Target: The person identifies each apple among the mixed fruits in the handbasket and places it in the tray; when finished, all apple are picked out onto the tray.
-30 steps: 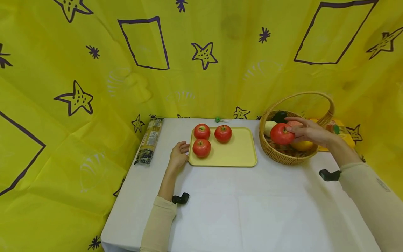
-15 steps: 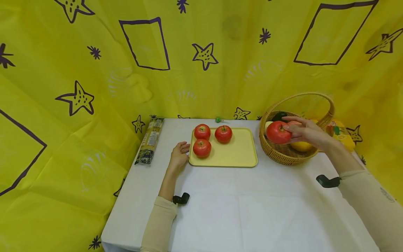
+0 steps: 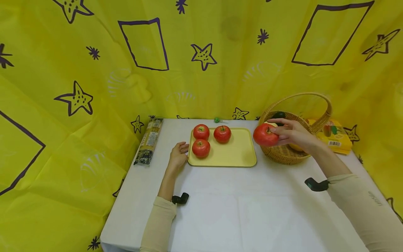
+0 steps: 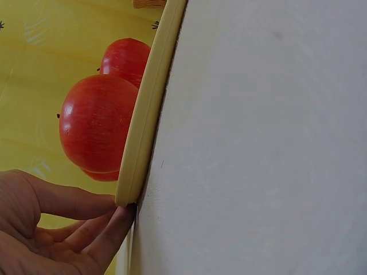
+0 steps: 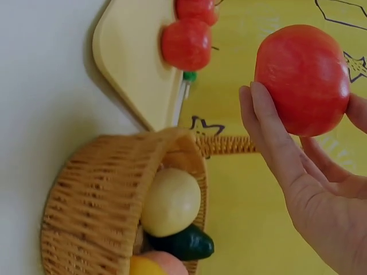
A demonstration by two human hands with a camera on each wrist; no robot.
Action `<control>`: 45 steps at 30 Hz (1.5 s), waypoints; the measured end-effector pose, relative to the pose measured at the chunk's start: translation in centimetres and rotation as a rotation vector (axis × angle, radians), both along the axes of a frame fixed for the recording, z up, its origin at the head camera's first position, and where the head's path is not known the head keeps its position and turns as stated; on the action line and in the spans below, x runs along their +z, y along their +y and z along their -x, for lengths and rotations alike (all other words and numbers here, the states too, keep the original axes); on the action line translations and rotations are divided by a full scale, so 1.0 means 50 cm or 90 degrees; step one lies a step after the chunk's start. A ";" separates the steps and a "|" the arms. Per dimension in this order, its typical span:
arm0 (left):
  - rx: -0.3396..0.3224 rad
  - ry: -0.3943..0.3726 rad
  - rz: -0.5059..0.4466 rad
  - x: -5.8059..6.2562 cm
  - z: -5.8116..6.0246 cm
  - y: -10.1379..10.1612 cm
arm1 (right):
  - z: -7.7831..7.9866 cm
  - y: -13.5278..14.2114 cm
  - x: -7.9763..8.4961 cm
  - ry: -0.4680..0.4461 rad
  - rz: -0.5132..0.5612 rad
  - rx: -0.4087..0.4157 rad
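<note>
My right hand (image 3: pixel 294 133) holds a red apple (image 3: pixel 263 135) in the air, between the basket and the tray's right end. In the right wrist view, thumb and fingers grip the apple (image 5: pixel 301 77) from its sides. My left hand (image 3: pixel 178 156) is at the left edge of the pale yellow tray (image 3: pixel 234 154). Seen from the left wrist, thumb and fingertips pinch the tray's rim (image 4: pixel 140 143). Three red apples sit on the left half of the tray: a back-left apple (image 3: pixel 201 132), a front apple (image 3: pixel 201 148) and a right apple (image 3: pixel 222 134).
A wicker basket (image 3: pixel 281 157) with a tall handle stands right of the tray. It holds a pale round fruit (image 5: pixel 172 203), a dark green one (image 5: pixel 186 243) and others. A yellow package (image 3: pixel 335 138) lies behind it, a long packet (image 3: pixel 149 141) far left, a small green-topped pick (image 3: pixel 217 120) behind the tray.
My right hand has carried the apple leftward from over the basket toward the tray, uncovering more of the yellow package. The left hand and the tray's apples have stayed put.
</note>
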State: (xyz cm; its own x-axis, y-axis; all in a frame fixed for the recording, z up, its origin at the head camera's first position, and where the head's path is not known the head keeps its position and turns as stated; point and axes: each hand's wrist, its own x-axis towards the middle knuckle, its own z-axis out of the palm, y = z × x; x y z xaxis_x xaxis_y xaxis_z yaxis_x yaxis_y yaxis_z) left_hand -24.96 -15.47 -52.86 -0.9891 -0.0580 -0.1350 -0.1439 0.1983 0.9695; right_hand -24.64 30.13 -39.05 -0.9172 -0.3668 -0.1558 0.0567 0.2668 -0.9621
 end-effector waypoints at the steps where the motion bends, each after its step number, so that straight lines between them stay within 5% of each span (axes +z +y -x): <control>1: 0.000 -0.001 -0.001 0.000 0.000 -0.001 | 0.000 -0.006 -0.003 -0.003 0.005 0.002; 16: -0.004 0.000 -0.001 0.001 0.000 -0.003 | 0.000 -0.095 -0.013 -0.046 0.022 -0.010; 45: -0.006 -0.005 -0.024 0.001 0.001 -0.007 | 0.048 -0.236 -0.103 -0.128 0.040 -0.021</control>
State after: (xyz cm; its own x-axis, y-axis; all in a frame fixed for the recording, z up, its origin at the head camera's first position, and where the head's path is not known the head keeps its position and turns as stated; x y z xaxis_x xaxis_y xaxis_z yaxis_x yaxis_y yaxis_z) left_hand -25.02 -15.83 -52.80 -0.9885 -0.0432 -0.1452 -0.1504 0.1636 0.9750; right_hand -27.04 18.34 -44.19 -0.8812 -0.3526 -0.3149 0.2574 0.2008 -0.9452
